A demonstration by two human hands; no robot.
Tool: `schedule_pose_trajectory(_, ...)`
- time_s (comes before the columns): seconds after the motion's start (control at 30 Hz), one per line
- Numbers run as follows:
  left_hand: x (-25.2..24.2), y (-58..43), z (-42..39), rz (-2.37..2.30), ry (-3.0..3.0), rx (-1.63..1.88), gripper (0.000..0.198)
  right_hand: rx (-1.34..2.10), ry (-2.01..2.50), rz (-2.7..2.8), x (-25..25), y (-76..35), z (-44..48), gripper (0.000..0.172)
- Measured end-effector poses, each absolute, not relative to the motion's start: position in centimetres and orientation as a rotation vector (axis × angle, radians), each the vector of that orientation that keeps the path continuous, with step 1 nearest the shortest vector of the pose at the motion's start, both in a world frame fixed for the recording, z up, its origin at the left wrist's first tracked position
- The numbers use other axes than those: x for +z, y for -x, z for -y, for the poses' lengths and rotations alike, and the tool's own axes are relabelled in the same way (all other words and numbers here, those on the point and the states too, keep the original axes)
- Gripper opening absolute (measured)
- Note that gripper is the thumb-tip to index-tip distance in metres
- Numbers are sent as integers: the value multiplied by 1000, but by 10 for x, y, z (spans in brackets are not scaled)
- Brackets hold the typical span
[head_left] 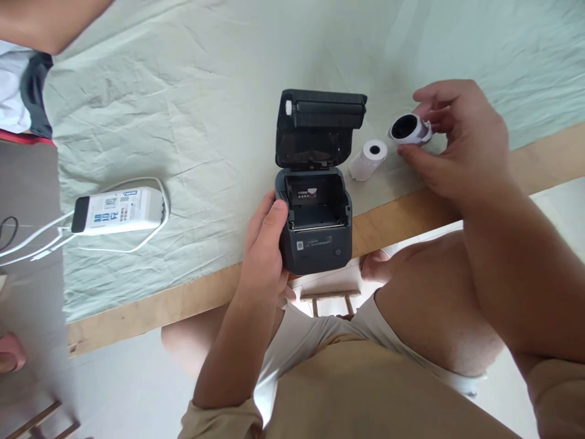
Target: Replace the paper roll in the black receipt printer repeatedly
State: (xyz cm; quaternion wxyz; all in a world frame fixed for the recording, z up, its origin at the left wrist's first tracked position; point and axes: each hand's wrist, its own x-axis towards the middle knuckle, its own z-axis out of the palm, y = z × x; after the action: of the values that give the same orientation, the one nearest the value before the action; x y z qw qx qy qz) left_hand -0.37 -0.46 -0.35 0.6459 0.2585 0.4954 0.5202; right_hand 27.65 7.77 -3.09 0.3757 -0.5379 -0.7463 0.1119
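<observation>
My left hand [265, 247] grips the left side of a small black label printer [315, 250] at the table's front edge. Its lid [315, 143] is flipped up, exposing a paper bay with no roll inside. To the right, my right hand [470, 134] has its thumb and fingers around a short white label roll [419, 133] with a wide dark core. A loose end sticks out on the side by the fingers. Between that roll and the printer, a narrower white paper roll [364, 166] with a small dark hole rests on the cloth.
A pale green cloth [210, 122] covers the table, whose wooden edge [155, 314] shows along the front. On the left lies a white power strip [121, 210] with white cables. Another person's arm [50, 21] reaches in at the upper left. My legs are below the edge.
</observation>
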Motion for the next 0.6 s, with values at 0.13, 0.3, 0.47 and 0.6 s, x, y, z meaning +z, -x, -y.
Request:
schedule_pose_trajectory(0.13,0,4,5,-1149,-566,1131,39,266,1514,1970,-30,-279,-81,58)
schedule_pose_trajectory(0.3,1,3,5,-1151,-574,1150,41,304,1557,1965,-31,-282,-88,44)
schedule_pose_trajectory(0.47,2,4,5,-1170,-570,1111,43,290,1480,1913,-32,-284,-92,42)
schedule_pose_trajectory(0.6,5,3,5,-1163,-563,1119,41,348,1487,1903,-28,-279,-89,38)
